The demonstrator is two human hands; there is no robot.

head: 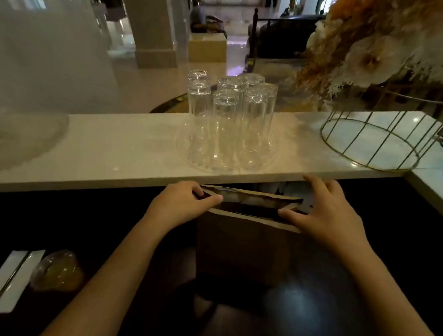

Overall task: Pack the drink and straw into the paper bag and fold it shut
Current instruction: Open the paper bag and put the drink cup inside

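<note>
A brown paper bag [244,248] stands upright on the dark counter in front of me, its mouth open. My left hand [185,202] pinches the bag's left top edge. My right hand [326,212] holds the right top edge, thumb on the near rim and fingers spread over the far side. A drink [57,271] in a clear cup with a dome lid and orange liquid stands at the lower left. Beside it a wrapped straw [17,272] lies on a white napkin [1,292].
A white marble ledge [113,146] runs across behind the bag. On it stand several upturned clear glasses on a glass tray [227,132], a gold wire basket [370,144] at right and a glass plate [24,137] at left. Dried flowers [375,47] hang above.
</note>
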